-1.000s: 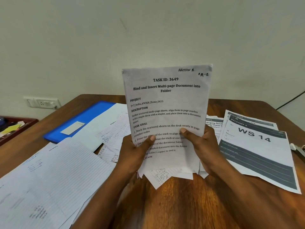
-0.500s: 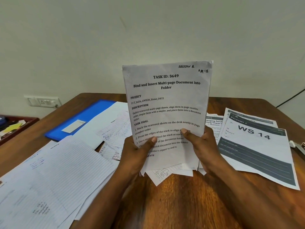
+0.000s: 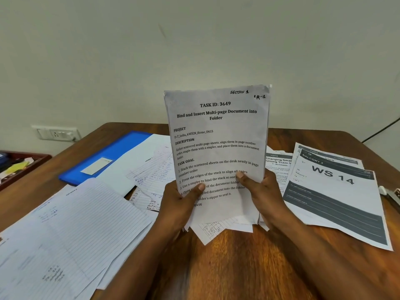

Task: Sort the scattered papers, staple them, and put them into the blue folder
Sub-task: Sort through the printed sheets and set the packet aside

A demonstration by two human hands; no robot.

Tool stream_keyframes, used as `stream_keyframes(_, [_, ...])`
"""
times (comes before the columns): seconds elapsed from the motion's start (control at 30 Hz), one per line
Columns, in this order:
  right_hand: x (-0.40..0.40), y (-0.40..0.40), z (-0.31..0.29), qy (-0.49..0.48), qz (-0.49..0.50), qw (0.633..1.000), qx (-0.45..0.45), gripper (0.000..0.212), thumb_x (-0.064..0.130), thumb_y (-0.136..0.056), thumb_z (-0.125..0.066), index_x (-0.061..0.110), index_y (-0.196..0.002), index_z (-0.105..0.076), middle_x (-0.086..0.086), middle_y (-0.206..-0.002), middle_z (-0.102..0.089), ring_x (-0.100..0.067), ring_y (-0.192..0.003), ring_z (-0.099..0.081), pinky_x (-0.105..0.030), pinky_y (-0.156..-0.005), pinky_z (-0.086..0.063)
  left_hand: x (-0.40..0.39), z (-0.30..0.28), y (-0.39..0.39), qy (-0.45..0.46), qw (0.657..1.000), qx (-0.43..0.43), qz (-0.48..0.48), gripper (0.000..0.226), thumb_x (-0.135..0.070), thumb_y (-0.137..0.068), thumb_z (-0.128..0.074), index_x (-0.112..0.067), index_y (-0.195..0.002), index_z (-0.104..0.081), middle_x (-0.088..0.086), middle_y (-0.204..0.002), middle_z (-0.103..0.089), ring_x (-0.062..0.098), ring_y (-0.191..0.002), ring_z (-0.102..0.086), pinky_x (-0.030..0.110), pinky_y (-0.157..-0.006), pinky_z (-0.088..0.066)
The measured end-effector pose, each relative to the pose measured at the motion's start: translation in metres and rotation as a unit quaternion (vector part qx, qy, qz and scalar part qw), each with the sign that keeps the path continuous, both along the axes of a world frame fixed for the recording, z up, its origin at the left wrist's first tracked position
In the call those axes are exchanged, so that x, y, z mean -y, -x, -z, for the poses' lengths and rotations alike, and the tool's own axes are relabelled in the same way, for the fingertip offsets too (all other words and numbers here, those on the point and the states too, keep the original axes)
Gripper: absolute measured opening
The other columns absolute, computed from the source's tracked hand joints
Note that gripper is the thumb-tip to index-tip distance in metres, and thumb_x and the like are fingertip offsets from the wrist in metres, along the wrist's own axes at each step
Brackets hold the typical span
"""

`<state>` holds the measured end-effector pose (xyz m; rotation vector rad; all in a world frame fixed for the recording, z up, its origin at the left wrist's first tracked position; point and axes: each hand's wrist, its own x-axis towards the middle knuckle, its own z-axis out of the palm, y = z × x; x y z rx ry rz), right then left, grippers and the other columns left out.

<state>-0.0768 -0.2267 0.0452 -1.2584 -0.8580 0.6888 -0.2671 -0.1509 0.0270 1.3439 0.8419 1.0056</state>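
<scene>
the paper stack [image 3: 216,135] has barely shifted, still upright above the wooden desk [image 3: 233,260]. left hand [image 3: 179,204] and right hand [image 3: 263,191] clamp its lower sides, thumbs across the front page. blue folder [image 3: 112,152] lies far left under loose sheets [image 3: 71,230].

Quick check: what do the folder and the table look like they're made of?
Folder: probably plastic, given its smooth, saturated blue cover with a white label. Table: wood or wood veneer, varnished, with brown grain streaks and a soft sheen; which one can't be told.
</scene>
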Motion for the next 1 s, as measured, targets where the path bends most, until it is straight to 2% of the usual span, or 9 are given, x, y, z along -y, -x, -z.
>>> stream_keyframes(0.2, [0.0,-0.004,-0.001,0.024,-0.004,1.0,0.002,0.018,0.004,-0.098,-0.066,0.02,-0.104,-0.071,0.006,-0.094,-0.081,-0.012,-0.088,-0.077,-0.026,-0.074,-0.059,0.0,-0.001,0.0,-0.002,1.0,-0.013,-0.003,0.018,-0.014,-0.096,-0.074,-0.01,-0.114,-0.074,0.004,-0.101,-0.082,0.026,-0.092,-0.08,0.045,-0.081,-0.065])
stream_keyframes(0.37, [0.007,-0.01,-0.006,0.047,-0.017,0.999,0.021,0.018,0.007,-0.097,-0.069,0.022,-0.106,-0.071,0.009,-0.098,-0.081,-0.015,-0.092,-0.077,-0.029,-0.078,-0.062,0.004,-0.005,0.003,0.029,0.999,-0.005,0.019,0.019,-0.008,-0.095,-0.075,-0.007,-0.114,-0.073,0.008,-0.102,-0.082,0.029,-0.092,-0.08,0.042,-0.078,-0.066])
stream_keyframes(0.5, [0.017,-0.014,-0.013,0.069,-0.033,0.997,0.0,0.021,0.002,-0.096,-0.067,0.016,-0.113,-0.072,-0.002,-0.106,-0.08,-0.022,-0.095,-0.078,-0.034,-0.082,-0.064,0.01,-0.01,0.004,0.083,0.995,0.019,0.06,0.021,-0.001,-0.094,-0.072,-0.004,-0.114,-0.072,0.014,-0.104,-0.081,0.031,-0.091,-0.08,0.038,-0.071,-0.065])
stream_keyframes(0.6, [0.027,-0.017,-0.015,0.088,-0.043,0.995,-0.022,0.024,0.002,-0.097,-0.066,0.013,-0.118,-0.071,-0.005,-0.108,-0.08,-0.027,-0.096,-0.078,-0.043,-0.086,-0.062,0.014,-0.009,0.006,0.108,0.99,0.026,0.086,0.023,0.0,-0.093,-0.072,-0.003,-0.115,-0.072,0.018,-0.109,-0.08,0.035,-0.097,-0.079,0.045,-0.079,-0.066])
stream_keyframes(0.7, [0.035,-0.02,-0.014,0.102,-0.038,0.994,-0.029,0.023,0.003,-0.097,-0.066,0.014,-0.116,-0.072,-0.006,-0.107,-0.08,-0.029,-0.095,-0.078,-0.045,-0.087,-0.061,0.02,-0.007,0.007,0.135,0.985,0.022,0.104,0.028,0.001,-0.091,-0.072,-0.002,-0.119,-0.071,0.018,-0.111,-0.079,0.038,-0.101,-0.078,0.049,-0.085,-0.065])
stream_keyframes(0.87, [0.041,-0.029,-0.012,0.083,0.011,0.996,-0.016,0.023,0.004,-0.097,-0.068,0.02,-0.112,-0.074,0.001,-0.106,-0.08,-0.024,-0.099,-0.077,-0.042,-0.091,-0.059,0.031,0.003,0.008,0.175,0.975,-0.01,0.138,0.029,0.002,-0.091,-0.072,-0.002,-0.121,-0.072,0.02,-0.114,-0.078,0.038,-0.102,-0.077,0.051,-0.089,-0.063])
stream_keyframes(1.0, [0.045,-0.035,-0.005,0.1,0.037,0.994,0.008,0.024,0.004,-0.099,-0.064,0.026,-0.103,-0.074,0.011,-0.1,-0.08,-0.018,-0.098,-0.076,-0.041,-0.096,-0.057,0.043,0.007,0.007,0.219,0.959,-0.003,0.178,0.03,0.007,-0.092,-0.068,-0.001,-0.121,-0.071,0.021,-0.114,-0.078,0.038,-0.101,-0.078,0.048,-0.084,-0.065])
